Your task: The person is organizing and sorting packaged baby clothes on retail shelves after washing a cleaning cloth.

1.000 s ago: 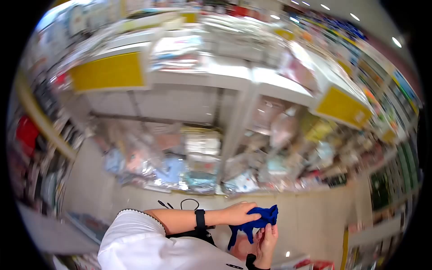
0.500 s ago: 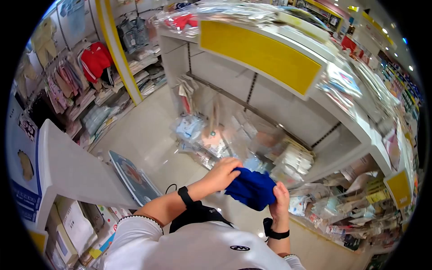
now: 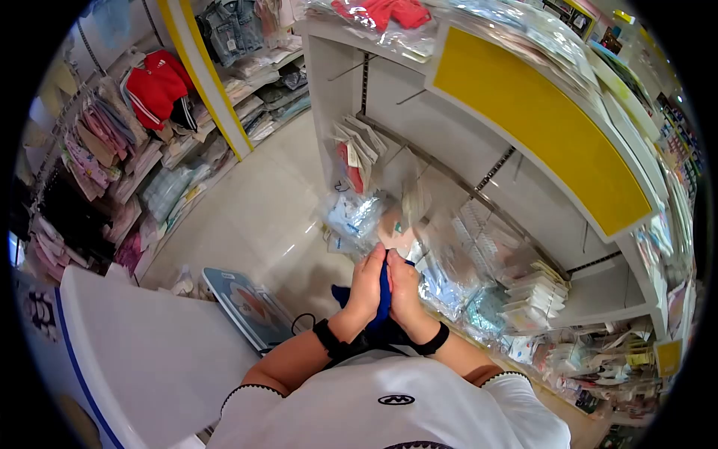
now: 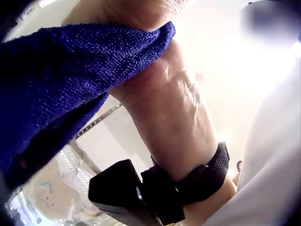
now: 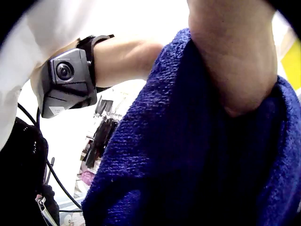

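Note:
A dark blue terry cloth (image 3: 385,288) is squeezed between two hands in front of the chest. My left hand (image 3: 366,286) and my right hand (image 3: 404,288) are brought together with the cloth between the palms, fingers pointing away from the body. Part of the cloth sticks out left of the left hand. In the left wrist view the cloth (image 4: 80,70) drapes from between the hands; in the right wrist view it (image 5: 174,155) hangs wide below the hand. How far the fingers curl is hard to see.
A white shelf unit with a yellow panel (image 3: 538,127) stands ahead, bagged goods (image 3: 449,277) low in it. To the left are a white counter (image 3: 157,344), a leaning blue box (image 3: 250,307) and hanging clothes (image 3: 157,90). Tiled floor (image 3: 262,202) lies between.
The view has swung left. The hands, apart on the spread cloth half a second ago, have come together in front of the chest, and the cloth is bunched between them.

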`<move>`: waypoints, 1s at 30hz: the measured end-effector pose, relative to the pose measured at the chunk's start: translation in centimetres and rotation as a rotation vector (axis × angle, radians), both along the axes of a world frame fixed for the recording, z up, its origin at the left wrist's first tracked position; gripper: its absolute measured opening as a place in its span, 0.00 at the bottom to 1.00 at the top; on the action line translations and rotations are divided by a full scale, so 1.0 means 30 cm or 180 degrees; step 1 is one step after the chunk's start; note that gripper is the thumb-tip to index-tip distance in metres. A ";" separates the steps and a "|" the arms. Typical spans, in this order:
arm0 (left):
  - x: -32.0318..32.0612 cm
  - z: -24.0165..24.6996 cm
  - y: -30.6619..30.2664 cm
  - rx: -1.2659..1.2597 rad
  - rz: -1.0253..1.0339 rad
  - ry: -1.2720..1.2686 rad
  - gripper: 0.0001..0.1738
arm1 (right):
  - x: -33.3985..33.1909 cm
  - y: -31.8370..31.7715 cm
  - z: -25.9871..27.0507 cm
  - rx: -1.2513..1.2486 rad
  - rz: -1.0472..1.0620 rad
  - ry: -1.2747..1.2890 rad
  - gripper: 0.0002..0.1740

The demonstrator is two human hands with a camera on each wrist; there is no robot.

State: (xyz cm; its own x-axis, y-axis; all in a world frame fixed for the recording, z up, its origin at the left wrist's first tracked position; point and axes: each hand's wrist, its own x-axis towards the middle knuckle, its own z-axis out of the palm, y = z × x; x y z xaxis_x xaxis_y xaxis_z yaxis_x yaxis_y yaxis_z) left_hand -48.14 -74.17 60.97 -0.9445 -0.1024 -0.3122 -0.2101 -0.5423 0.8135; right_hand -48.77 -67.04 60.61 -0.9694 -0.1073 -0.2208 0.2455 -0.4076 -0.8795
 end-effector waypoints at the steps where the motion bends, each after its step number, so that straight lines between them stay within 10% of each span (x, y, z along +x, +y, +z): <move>1: -0.041 -0.007 -0.027 0.0004 0.0139 -0.0012 0.21 | -0.041 -0.032 -0.001 0.0240 -0.0049 0.0188 0.26; 11: -0.472 0.050 -0.240 -0.0048 0.0242 0.0380 0.31 | -0.544 -0.284 0.068 0.1037 -0.0533 0.1983 0.30; 15: -0.559 0.042 -0.315 -0.1510 -0.0263 0.0656 0.33 | -0.755 -0.306 0.066 0.1622 -0.0821 0.1063 0.28; 22: -0.807 0.183 -0.583 -0.0504 -0.1557 0.0624 0.13 | -0.778 -0.349 0.070 -0.0861 0.0016 0.0618 0.22; 27: -0.930 0.232 -0.734 -0.0950 -0.2267 0.1437 0.08 | -0.695 -0.429 0.046 0.0025 0.0570 0.0553 0.30; 30: -0.995 0.204 -0.815 -0.1205 -0.2194 0.1164 0.08 | -0.683 -0.463 0.041 0.1243 0.0279 0.0744 0.09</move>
